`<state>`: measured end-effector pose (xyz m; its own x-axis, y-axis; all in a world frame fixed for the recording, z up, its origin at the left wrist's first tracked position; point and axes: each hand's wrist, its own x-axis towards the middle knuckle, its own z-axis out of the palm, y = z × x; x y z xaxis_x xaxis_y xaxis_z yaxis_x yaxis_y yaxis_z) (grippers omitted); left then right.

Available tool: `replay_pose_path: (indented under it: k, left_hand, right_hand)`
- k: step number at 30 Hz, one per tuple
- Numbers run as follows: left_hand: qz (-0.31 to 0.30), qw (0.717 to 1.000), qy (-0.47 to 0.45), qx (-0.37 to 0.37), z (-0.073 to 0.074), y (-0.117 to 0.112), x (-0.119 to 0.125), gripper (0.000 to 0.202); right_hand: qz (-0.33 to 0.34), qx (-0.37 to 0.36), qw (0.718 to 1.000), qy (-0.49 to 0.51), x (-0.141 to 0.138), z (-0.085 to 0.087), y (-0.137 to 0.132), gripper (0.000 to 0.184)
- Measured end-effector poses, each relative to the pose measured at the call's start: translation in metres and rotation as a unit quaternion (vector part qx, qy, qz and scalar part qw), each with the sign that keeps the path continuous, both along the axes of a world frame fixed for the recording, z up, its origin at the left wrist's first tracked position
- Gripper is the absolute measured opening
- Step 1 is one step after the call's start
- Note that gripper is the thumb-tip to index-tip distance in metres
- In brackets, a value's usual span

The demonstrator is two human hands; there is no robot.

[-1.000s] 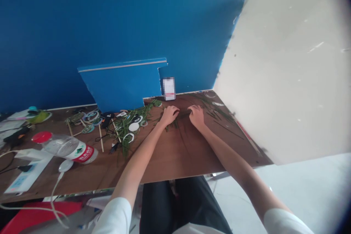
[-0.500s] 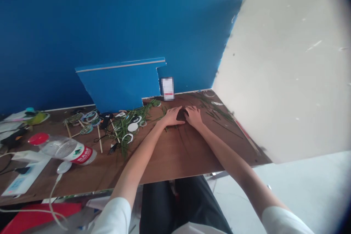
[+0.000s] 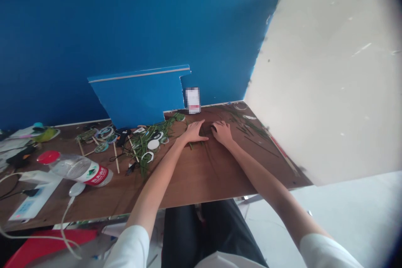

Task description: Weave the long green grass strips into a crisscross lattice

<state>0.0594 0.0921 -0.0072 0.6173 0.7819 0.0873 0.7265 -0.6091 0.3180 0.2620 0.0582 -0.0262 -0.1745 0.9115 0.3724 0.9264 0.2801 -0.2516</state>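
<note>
My left hand (image 3: 194,132) rests on the brown table (image 3: 191,184) with fingers stretched forward and thumb apart. A few green leaf strips (image 3: 191,145) show under and beside it. A short gap to the right, my right hand (image 3: 222,134) touches the tabletop, its fingers loosely bent and apart. Nothing shows gripped in either hand. Thin dark strips (image 3: 211,157) lie on the table between the two hands. Left of my left hand sits a tangled pile of green strips (image 3: 163,127), with white round pieces (image 3: 153,145) on it.
A bottle with a red cap (image 3: 75,168) lies at left, near a white power strip (image 3: 37,199) and cable. Round trinkets on sticks (image 3: 105,133) lie behind it. A blue board (image 3: 141,98) leans on the blue wall (image 3: 201,29). More strips (image 3: 248,127) lie at right by the white panel (image 3: 323,92).
The gap between my hands has widened slightly, my left hand shifting left. The whole view has moved a little.
</note>
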Motion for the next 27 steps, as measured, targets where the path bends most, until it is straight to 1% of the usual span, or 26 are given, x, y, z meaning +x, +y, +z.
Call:
replay_pose_path:
  k: [4,6,9,12,15,18,21,27]
  left_hand:
    - [0.009,1.0,-0.005,-0.004,-0.002,0.001,-0.005,0.106]
    - [0.018,1.0,-0.017,-0.002,-0.003,0.0,-0.007,0.103]
    - [0.038,0.998,-0.04,0.006,-0.003,-0.001,-0.01,0.086]
    - [0.083,0.995,-0.044,0.024,-0.003,-0.004,-0.011,0.067]
    - [0.112,0.991,-0.039,0.057,-0.004,-0.009,-0.011,0.048]
    - [0.1,0.99,-0.035,0.093,-0.004,-0.013,-0.01,0.037]
    - [0.09,0.989,-0.025,0.116,-0.004,-0.016,-0.009,0.03]
    - [0.08,0.989,0.001,0.125,-0.006,-0.019,-0.007,0.031]
  right_hand:
    - [-0.001,-0.005,1.0,0.0,0.0,0.0,0.0,0.025]
    - [0.0,-0.004,1.0,0.002,0.0,-0.001,0.001,0.027]
    - [-0.001,-0.002,1.0,0.005,-0.001,0.0,0.001,0.03]
    - [0.001,0.012,1.0,0.002,-0.002,0.001,0.001,0.033]
    - [0.025,0.031,0.999,-0.01,-0.004,0.0,0.001,0.035]
    - [0.05,0.039,0.998,-0.026,-0.006,0.0,0.0,0.036]
    - [0.064,0.041,0.997,-0.035,-0.006,0.001,-0.001,0.036]
    - [0.095,0.033,0.994,-0.052,-0.005,0.002,-0.003,0.035]
